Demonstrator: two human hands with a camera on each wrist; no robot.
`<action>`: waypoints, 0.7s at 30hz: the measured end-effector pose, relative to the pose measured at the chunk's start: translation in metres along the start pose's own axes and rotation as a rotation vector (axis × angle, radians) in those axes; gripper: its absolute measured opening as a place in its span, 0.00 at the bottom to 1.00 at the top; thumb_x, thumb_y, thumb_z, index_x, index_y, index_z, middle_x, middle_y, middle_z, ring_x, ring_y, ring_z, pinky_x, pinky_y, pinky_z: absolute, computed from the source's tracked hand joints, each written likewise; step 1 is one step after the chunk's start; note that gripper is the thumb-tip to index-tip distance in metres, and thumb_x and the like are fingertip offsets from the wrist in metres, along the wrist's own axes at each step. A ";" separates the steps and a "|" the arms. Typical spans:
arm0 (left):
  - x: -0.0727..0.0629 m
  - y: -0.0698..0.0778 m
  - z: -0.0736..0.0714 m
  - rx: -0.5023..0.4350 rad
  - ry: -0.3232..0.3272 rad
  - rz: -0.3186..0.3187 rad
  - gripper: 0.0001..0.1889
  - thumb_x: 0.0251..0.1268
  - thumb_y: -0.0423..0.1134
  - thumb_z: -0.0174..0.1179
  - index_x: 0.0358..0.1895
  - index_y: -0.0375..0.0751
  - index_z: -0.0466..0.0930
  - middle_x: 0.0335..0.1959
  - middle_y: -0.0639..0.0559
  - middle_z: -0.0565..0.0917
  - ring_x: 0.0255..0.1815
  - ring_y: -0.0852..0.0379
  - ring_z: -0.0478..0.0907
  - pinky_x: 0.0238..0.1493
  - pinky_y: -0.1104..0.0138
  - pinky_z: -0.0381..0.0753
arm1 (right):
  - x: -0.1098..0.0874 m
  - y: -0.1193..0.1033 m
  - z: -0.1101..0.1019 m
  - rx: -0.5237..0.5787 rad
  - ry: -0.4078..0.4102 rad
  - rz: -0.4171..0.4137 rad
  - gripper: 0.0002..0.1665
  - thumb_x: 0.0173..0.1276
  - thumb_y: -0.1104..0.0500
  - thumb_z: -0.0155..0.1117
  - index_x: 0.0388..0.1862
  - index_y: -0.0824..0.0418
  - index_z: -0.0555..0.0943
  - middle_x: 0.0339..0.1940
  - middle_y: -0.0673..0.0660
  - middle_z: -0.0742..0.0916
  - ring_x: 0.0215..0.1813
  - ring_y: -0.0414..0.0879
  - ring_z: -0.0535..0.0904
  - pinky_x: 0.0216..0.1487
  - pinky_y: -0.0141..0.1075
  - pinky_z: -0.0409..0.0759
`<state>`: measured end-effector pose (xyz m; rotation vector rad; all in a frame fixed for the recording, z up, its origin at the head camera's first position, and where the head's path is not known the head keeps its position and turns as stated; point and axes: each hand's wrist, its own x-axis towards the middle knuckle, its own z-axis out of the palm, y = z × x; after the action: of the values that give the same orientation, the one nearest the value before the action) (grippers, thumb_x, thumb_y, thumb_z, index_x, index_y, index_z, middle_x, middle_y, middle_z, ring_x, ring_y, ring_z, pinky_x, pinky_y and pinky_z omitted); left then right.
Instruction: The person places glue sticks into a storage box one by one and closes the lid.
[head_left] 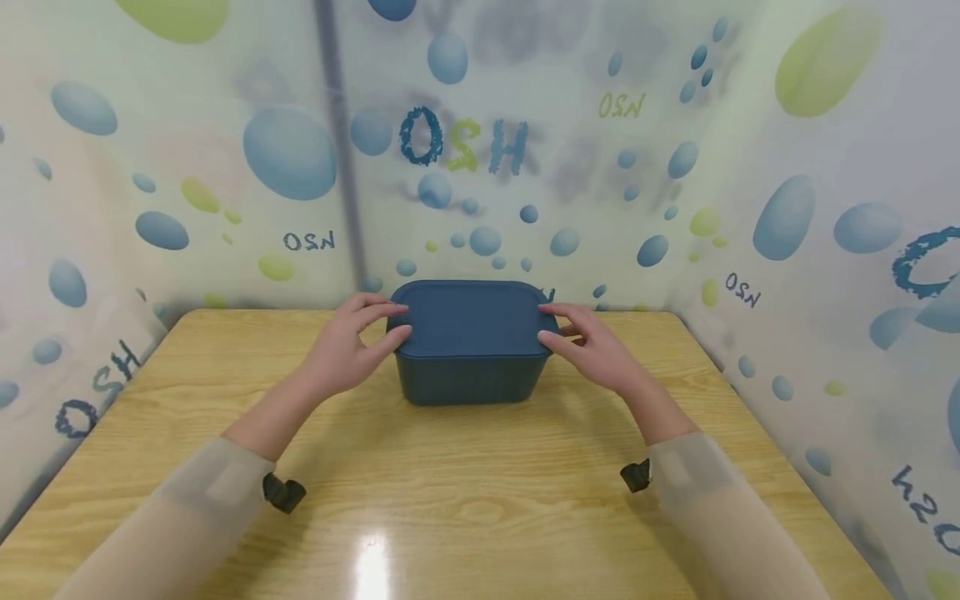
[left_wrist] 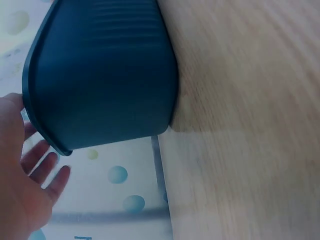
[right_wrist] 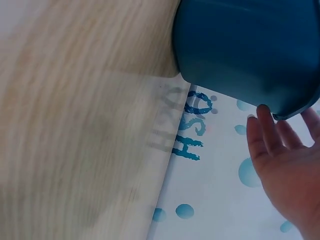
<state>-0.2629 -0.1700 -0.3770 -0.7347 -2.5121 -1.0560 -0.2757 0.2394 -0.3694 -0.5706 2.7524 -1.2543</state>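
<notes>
A dark blue lidded storage box (head_left: 471,382) stands on the table near its back edge. Its flat lid (head_left: 476,318) covers the top. From the left side my left hand (head_left: 360,342) touches the lid, thumb and forefinger laid at its edge. On the opposite side, my right hand (head_left: 588,342) rests its thumb and forefinger at the lid's right edge. The left wrist view has the box's ribbed wall (left_wrist: 107,75), with the left fingers (left_wrist: 44,165) spread beside the rim. Loosely extended right fingers (right_wrist: 270,132) reach past the box corner in the right wrist view.
The wooden table (head_left: 465,500) extends in front of the box. Behind it and on both sides hang pale curtains (head_left: 480,200) printed with blue and green drops. A small black device (head_left: 283,492) sits at the left wrist, another black device (head_left: 636,476) at the right.
</notes>
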 end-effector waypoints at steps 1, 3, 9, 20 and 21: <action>0.003 -0.002 -0.001 0.000 -0.029 -0.059 0.25 0.82 0.47 0.66 0.74 0.40 0.82 0.71 0.37 0.75 0.71 0.37 0.74 0.67 0.41 0.80 | 0.003 0.000 0.000 -0.009 -0.004 0.016 0.40 0.84 0.35 0.61 0.88 0.40 0.66 0.90 0.57 0.63 0.79 0.65 0.75 0.74 0.65 0.77; 0.008 -0.006 -0.002 -0.001 -0.079 -0.144 0.31 0.83 0.53 0.64 0.80 0.41 0.75 0.75 0.36 0.70 0.73 0.36 0.72 0.71 0.39 0.77 | 0.008 -0.001 0.000 -0.019 -0.017 0.041 0.43 0.84 0.32 0.60 0.91 0.39 0.61 0.92 0.57 0.60 0.80 0.66 0.74 0.73 0.65 0.77; 0.018 -0.013 -0.001 -0.032 -0.164 -0.275 0.44 0.80 0.66 0.61 0.89 0.49 0.61 0.76 0.36 0.67 0.68 0.38 0.77 0.65 0.44 0.83 | 0.022 0.000 0.003 0.043 -0.063 0.096 0.48 0.83 0.32 0.60 0.93 0.37 0.53 0.94 0.57 0.55 0.82 0.68 0.72 0.75 0.66 0.76; 0.017 -0.019 0.003 -0.150 -0.201 -0.353 0.42 0.82 0.64 0.60 0.90 0.59 0.55 0.65 0.40 0.79 0.60 0.42 0.79 0.54 0.53 0.83 | 0.026 0.005 0.010 0.177 -0.117 0.113 0.45 0.90 0.41 0.53 0.94 0.38 0.44 0.93 0.68 0.50 0.83 0.73 0.68 0.73 0.70 0.76; 0.017 -0.020 0.003 -0.150 -0.201 -0.356 0.42 0.82 0.63 0.60 0.90 0.59 0.55 0.64 0.39 0.79 0.59 0.42 0.80 0.53 0.53 0.83 | 0.026 0.005 0.010 0.178 -0.117 0.112 0.45 0.90 0.41 0.53 0.94 0.38 0.44 0.93 0.68 0.51 0.83 0.73 0.68 0.72 0.70 0.76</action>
<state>-0.2880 -0.1737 -0.3822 -0.4588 -2.8318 -1.3609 -0.2989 0.2256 -0.3771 -0.4526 2.5079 -1.3737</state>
